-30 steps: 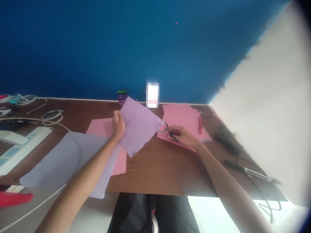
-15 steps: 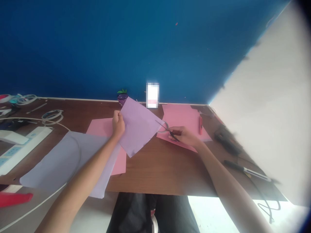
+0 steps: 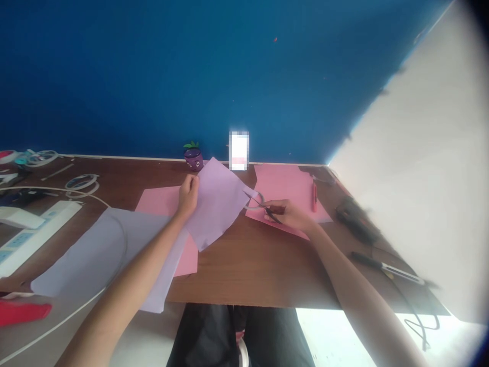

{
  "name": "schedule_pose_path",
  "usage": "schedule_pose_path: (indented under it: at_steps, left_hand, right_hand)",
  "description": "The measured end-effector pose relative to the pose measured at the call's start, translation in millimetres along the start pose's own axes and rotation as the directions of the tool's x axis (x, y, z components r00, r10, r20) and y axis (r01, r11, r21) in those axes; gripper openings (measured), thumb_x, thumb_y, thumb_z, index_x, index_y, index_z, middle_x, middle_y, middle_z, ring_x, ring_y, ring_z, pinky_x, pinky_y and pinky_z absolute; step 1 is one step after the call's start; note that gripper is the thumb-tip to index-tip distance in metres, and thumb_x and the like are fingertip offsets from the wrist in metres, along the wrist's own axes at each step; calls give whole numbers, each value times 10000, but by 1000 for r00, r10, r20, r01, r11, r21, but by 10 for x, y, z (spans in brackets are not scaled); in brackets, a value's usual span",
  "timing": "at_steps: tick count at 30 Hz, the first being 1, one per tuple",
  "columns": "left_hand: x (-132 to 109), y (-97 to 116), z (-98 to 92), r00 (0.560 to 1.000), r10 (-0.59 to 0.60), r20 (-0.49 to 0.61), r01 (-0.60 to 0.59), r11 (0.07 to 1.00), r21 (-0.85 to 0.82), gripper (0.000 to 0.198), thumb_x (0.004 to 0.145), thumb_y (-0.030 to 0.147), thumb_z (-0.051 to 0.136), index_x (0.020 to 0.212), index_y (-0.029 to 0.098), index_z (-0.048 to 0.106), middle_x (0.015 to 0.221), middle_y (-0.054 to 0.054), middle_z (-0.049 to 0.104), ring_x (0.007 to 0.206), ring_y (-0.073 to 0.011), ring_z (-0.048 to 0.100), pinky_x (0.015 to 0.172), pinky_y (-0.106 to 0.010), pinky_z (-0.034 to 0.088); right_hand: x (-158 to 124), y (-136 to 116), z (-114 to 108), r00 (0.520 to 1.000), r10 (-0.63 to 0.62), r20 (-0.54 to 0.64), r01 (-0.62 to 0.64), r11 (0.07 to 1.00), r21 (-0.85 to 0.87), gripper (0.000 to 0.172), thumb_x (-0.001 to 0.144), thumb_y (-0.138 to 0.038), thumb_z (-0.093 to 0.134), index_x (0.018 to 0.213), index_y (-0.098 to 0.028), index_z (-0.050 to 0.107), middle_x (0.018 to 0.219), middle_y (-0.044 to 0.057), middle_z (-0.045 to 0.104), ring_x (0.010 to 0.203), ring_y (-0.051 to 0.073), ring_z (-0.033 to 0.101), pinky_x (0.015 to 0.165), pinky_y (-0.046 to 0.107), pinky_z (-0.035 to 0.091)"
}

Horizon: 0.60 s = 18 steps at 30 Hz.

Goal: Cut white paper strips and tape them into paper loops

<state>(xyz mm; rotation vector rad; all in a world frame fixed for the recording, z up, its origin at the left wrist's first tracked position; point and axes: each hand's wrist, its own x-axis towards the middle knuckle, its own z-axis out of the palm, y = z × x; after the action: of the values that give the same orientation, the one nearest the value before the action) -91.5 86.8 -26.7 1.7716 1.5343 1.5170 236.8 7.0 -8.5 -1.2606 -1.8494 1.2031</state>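
Note:
My left hand (image 3: 188, 196) is closed on the left edge of a purple sheet of paper (image 3: 217, 204), which is held up over the brown table (image 3: 244, 275). In my right hand (image 3: 284, 213) is a pair of scissors (image 3: 260, 202), its blades at the sheet's right corner. Pink sheets (image 3: 284, 186) lie beneath and behind the scissors, with a red cutter (image 3: 314, 196) on top. Another pink sheet (image 3: 158, 200) and a pale lilac sheet (image 3: 91, 244) lie partly under my left forearm.
A lit phone (image 3: 239, 151) stands against the blue wall beside a purple pot (image 3: 193, 158). At the left are a power strip (image 3: 42, 232), a cable and tape rolls (image 3: 82, 184). A dark tool (image 3: 357, 221) and a long-handled one (image 3: 385, 266) lie right.
The purple sheet has tilted and shifted slightly, its top corner moving right and its bottom corner left. The scissor blades now overlap its right corner, and more of the pot shows.

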Motion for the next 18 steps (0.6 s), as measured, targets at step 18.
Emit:
schedule_pose_path:
  at_steps: [18]
  left_hand:
    - [4, -11, -2, 987, 71, 145, -67, 997, -27, 376, 925, 434, 427, 1167, 183, 567, 1132, -94, 649, 1025, -239, 595, 883, -346, 441]
  right_hand:
    - [-11, 20, -34, 1000, 10, 19, -11, 998, 58, 392, 799, -395, 623, 1146, -220, 682, 968, 49, 699, 910, 217, 663, 823, 357, 533]
